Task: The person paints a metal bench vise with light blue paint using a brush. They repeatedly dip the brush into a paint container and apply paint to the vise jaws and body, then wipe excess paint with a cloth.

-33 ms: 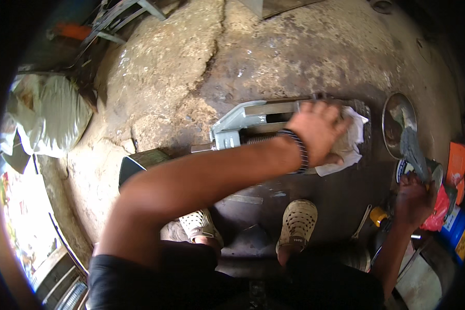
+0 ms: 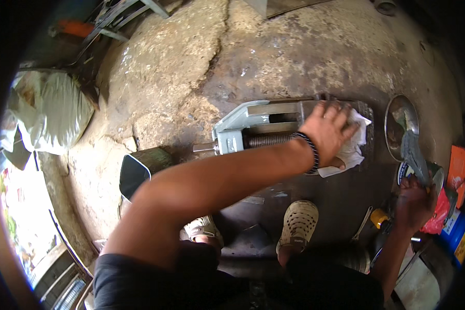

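On the floor in front of me lies a grey-painted machine vise (image 2: 230,135) with a threaded screw. Flat on its right end, my left hand (image 2: 329,132) has its fingers spread. A crumpled white cloth or paper (image 2: 357,150) lies under that palm, its edge showing to the right. My right hand (image 2: 416,204), blurred and dim, is closed round the lower end of a long grey-coated thing (image 2: 412,150), whose exact kind I cannot make out. The upper end of that thing overlaps a round metal bowl (image 2: 391,126) with pale grey residue inside.
Left of the vise sits a rectangular metal tube (image 2: 139,173). A spanner (image 2: 364,222), a yellow-capped bottle (image 2: 380,216), a red bag (image 2: 437,211) and a blue container (image 2: 455,230) crowd the right side. My shoes (image 2: 298,225) stand close to the vise. A plastic-covered bundle (image 2: 54,111) is at far left.
My left hand has slid a little to the right over the vise, uncovering more of the screw. The right hand stays in about the same place with the grey-coated thing.
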{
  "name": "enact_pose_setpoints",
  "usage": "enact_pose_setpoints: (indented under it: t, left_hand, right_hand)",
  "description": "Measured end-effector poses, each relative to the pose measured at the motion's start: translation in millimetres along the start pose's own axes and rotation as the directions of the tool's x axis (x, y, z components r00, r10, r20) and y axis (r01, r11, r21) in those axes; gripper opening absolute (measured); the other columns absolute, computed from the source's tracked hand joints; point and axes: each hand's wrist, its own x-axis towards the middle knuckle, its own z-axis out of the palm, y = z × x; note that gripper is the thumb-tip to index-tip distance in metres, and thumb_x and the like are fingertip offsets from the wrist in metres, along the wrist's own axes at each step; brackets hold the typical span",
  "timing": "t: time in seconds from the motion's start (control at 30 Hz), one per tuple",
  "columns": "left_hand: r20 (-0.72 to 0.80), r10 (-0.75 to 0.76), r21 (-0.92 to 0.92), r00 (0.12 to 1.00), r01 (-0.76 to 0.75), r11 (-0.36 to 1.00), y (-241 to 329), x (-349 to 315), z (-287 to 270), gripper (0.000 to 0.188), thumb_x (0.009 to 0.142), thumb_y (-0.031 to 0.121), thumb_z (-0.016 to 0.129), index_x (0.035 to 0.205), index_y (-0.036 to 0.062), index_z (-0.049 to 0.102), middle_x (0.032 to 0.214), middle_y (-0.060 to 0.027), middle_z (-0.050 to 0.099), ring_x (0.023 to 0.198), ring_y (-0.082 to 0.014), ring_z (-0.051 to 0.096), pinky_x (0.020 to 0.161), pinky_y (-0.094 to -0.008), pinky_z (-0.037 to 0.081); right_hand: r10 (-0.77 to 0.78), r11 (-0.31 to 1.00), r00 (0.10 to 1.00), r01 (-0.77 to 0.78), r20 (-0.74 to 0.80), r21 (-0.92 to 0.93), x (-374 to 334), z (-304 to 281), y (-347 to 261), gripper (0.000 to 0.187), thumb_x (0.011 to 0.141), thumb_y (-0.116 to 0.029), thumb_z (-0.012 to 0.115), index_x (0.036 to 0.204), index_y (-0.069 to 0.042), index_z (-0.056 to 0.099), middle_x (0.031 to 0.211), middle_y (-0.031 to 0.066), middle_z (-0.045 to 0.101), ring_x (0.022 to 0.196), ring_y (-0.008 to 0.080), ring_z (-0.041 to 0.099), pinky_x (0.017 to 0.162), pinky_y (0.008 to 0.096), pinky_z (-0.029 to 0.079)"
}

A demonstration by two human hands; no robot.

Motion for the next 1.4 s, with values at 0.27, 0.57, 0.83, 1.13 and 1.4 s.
enact_pose_setpoints:
  t: [0.27,0.57,0.83,1.13,1.4]
  left_hand:
    - [-0.123,0.106,-0.277,0.987,-0.137,0.951,-43.4,32.4,42.4,0.033,0.086,0.033,0.067,0.111,0.0124,0.062,0.101,-0.0102,0.063,0.085,-0.0289,0.067,0.074,-0.0436,0.058]
    - [0.254,-0.406,-0.962,0.878,0.271,-0.017,-200.8,-37.8,-91.2,0.043,0.095,0.034,0.056,0.122,0.0003,0.054,0.093,-0.0153,0.070,0.065,-0.0195,0.069,0.043,-0.0247,0.051]
    - [0.058,-0.483,-0.730,0.874,0.367,0.577,-199.7,-71.1,-93.4,0.045,0.093,-0.005,0.046,0.133,0.0098,0.060,0.137,-0.0151,0.058,0.111,-0.0235,0.064,0.096,-0.0358,0.054]
    - [0.284,0.119,0.129,0.951,-0.161,0.978,-176.3,-54.1,-46.6,0.027,0.090,0.028,0.069,0.115,0.0186,0.069,0.089,-0.0117,0.066,0.068,-0.0202,0.066,0.066,-0.0341,0.060]
    - [0.374,0.184,0.187,0.909,-0.269,0.945,-154.6,-37.2,-21.4,0.029,0.094,0.015,0.047,0.112,0.0207,0.069,0.100,-0.0097,0.063,0.075,-0.0245,0.069,0.069,-0.0381,0.060]
  right_hand:
    - [-0.108,0.990,0.955,0.079,-0.275,-0.116,-0.5,-21.5,-1.6,0.054,0.096,-0.032,0.055,0.136,0.003,0.046,0.145,0.0253,0.043,0.138,0.0396,0.036,0.116,0.0546,0.024]
    - [-0.191,0.975,0.855,0.111,-0.481,-0.191,-2.2,-22.4,3.2,0.057,0.097,-0.034,0.053,0.138,0.003,0.044,0.144,0.0231,0.044,0.134,0.0368,0.041,0.114,0.0507,0.027]
    - [-0.101,0.977,0.944,0.034,-0.314,-0.210,-1.2,-24.4,8.0,0.058,0.095,-0.037,0.055,0.137,0.002,0.046,0.141,0.0206,0.047,0.129,0.0324,0.045,0.108,0.0469,0.032]
    - [-0.066,0.971,0.942,-0.015,-0.328,-0.239,4.3,-16.0,18.9,0.055,0.097,-0.037,0.054,0.136,0.001,0.048,0.138,0.0198,0.049,0.125,0.0318,0.048,0.106,0.0461,0.033]
    - [-0.060,0.964,0.942,-0.031,-0.329,-0.263,7.9,-12.4,26.4,0.055,0.098,-0.036,0.053,0.136,0.003,0.045,0.137,0.0217,0.049,0.128,0.0335,0.047,0.107,0.0467,0.033]
